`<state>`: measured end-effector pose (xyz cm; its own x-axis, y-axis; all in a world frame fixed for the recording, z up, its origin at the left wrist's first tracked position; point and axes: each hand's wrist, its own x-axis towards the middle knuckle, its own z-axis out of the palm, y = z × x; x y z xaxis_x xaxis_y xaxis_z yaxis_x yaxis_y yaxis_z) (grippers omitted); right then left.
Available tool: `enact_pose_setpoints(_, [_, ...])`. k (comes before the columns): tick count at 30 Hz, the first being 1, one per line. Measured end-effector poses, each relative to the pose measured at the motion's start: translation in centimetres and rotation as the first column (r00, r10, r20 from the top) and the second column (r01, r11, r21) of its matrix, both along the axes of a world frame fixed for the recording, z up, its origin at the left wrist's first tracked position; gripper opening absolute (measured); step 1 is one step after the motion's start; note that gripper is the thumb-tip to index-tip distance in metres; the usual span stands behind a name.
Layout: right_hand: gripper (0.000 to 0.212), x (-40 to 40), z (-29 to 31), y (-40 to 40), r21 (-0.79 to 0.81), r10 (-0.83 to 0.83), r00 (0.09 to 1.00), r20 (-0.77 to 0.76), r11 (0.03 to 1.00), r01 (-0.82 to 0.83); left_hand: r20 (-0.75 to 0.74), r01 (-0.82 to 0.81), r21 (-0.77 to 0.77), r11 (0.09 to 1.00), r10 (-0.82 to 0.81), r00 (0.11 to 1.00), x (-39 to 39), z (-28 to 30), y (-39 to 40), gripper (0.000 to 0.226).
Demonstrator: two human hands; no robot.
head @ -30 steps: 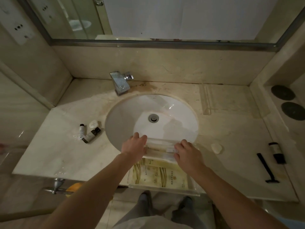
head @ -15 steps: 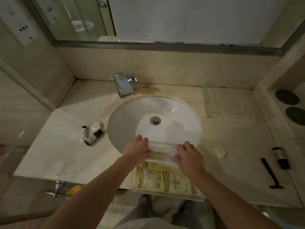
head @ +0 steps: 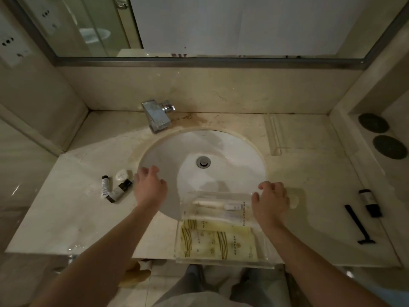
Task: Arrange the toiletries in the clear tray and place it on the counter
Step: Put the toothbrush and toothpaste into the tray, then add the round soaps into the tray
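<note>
A: Clear plastic, the tray (head: 223,247). Where does it sit?
B: On the near edge of the counter (head: 309,196), its far end jutting over the sink (head: 199,151). Yellow packets (head: 219,242) lie in its near part, a white tube (head: 217,204) in the far part.
A: The hands?
B: The right hand (head: 271,201) rests on the tray's far right corner, fingers curled. The left hand (head: 150,187) hovers at the sink's left rim, loosely spread, holding nothing.
A: Anything still out?
B: Two small bottles (head: 111,190) and a soap (head: 122,174) lie left; a razor (head: 358,224) and a dark bottle (head: 370,202) lie right.

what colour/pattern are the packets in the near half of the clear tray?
Pale yellow packets with darker olive-gold stripes and small printed marks; head view, the only one.
</note>
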<state>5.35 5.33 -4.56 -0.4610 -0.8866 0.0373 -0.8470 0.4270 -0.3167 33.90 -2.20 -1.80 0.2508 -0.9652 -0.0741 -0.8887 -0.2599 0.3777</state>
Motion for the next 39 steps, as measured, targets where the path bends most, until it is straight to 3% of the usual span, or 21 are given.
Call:
enact_pose_setpoints(5, [0.042,-2.9,-0.5,0.6,0.126,-0.32,0.947,0.018,0.94,0.316,0.061,-0.119,0.135,0.984,0.112,0.992,3.8,-0.2,-2.6,0.063])
enact_pose_setpoints(10, [0.042,-3.8,-1.2,0.6,0.281,-0.336,0.941,0.046,0.908,0.311,0.142,-0.082,0.328,0.941,0.037,0.989,5.6,-0.8,-4.0,0.064])
enact_pose_setpoints(13, [0.037,-4.0,-1.5,0.5,0.255,-0.338,0.939,0.067,0.916,0.311,0.217,-0.036,0.325,0.945,-0.038,0.975,5.8,-1.3,-4.6,0.056])
enact_pose_setpoints(17, [0.029,-4.2,-1.7,0.4,0.239,-0.351,0.929,0.112,0.917,0.318,0.235,-0.122,0.243,0.962,0.064,0.97,6.5,-1.6,-5.0,0.045])
enact_pose_setpoints(20, [0.028,-4.0,-1.7,0.2,0.221,-0.356,0.926,0.129,0.92,0.323,0.242,-0.199,0.265,0.944,0.135,0.961,7.0,-1.7,-4.9,0.038])
enact_pose_setpoints(27, [0.028,-2.7,-0.8,-0.8,0.106,-0.369,0.9,0.23,0.929,0.354,0.29,-0.172,0.244,0.955,0.098,0.952,7.6,-2.3,-4.7,0.033])
enact_pose_setpoints(31, [0.028,-1.6,-0.2,-1.3,-0.042,-0.316,0.912,0.263,0.94,0.337,0.256,-0.138,0.191,0.972,0.086,0.963,7.3,-2.1,-4.5,0.034])
enact_pose_setpoints(34, [0.03,-0.9,0.7,-2.0,-0.132,-0.259,0.909,0.327,0.94,0.316,0.131,-0.105,0.154,0.982,0.085,0.988,6.3,-2.1,-4.7,0.046])
enact_pose_setpoints(37, [0.029,-0.2,1.1,-3.0,-0.114,-0.23,0.814,0.533,0.934,0.338,-0.007,-0.076,0.083,0.994,0.077,0.997,4.6,-1.5,-4.9,0.047])
enact_pose_setpoints(39, [0.024,0.5,1.4,-3.5,-0.084,-0.188,0.606,0.773,0.917,0.391,-0.097,-0.034,0.045,0.998,0.038,0.995,2.9,-0.8,-5.0,0.045])
